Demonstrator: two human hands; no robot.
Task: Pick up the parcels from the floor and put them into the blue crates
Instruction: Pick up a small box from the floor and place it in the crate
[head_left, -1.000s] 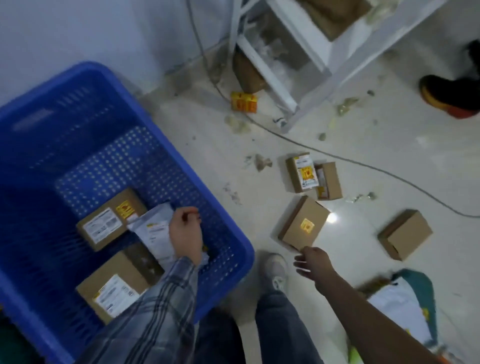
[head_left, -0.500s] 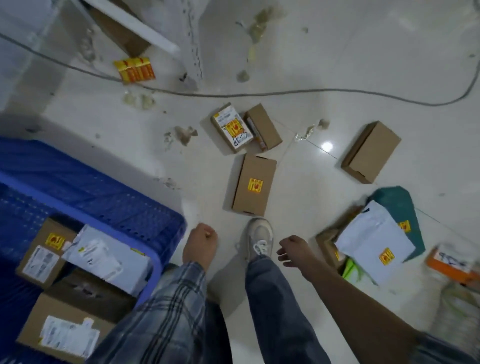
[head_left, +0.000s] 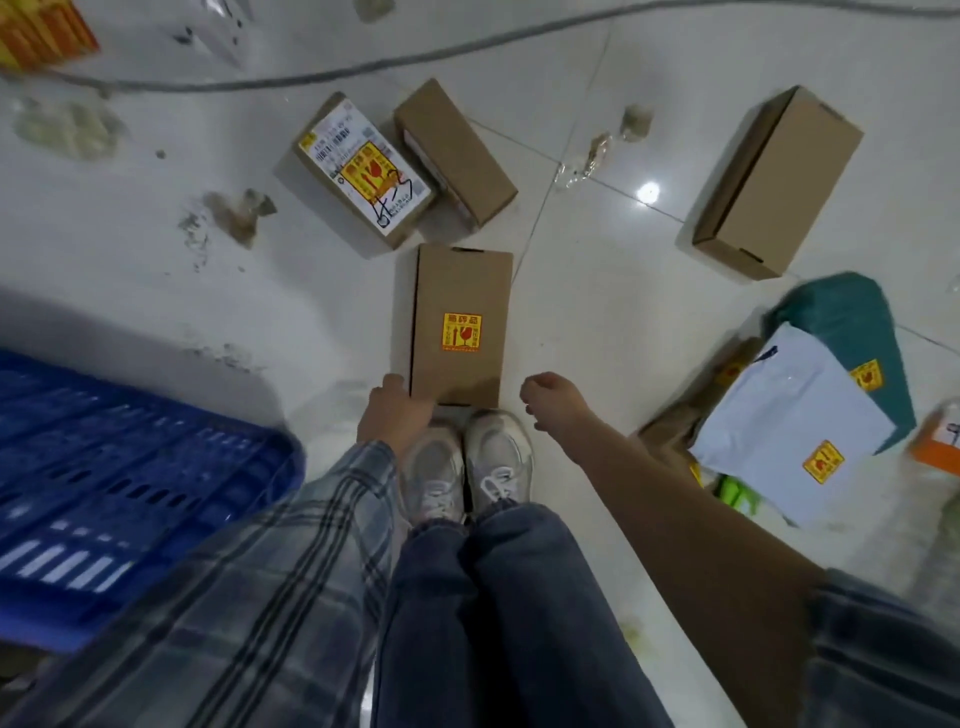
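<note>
A brown box (head_left: 457, 325) bearing a yellow sticker lies flat on the floor (head_left: 597, 322) directly ahead of the shoes (head_left: 467, 462); the left hand (head_left: 395, 413) rests against its near left corner, fingers curled at the edge but not closed round it, while the right hand (head_left: 548, 397) hangs just right of the box, loosely curled, holding nothing and not touching it. Beyond it lie a labelled box (head_left: 363, 174) and a plain box (head_left: 454, 150) side by side, another box (head_left: 776, 182) well to the right, and a white mailer (head_left: 789, 421) over a green one (head_left: 852, 322) at right. The blue crate (head_left: 130, 478) stands at left, its contents out of view.
</note>
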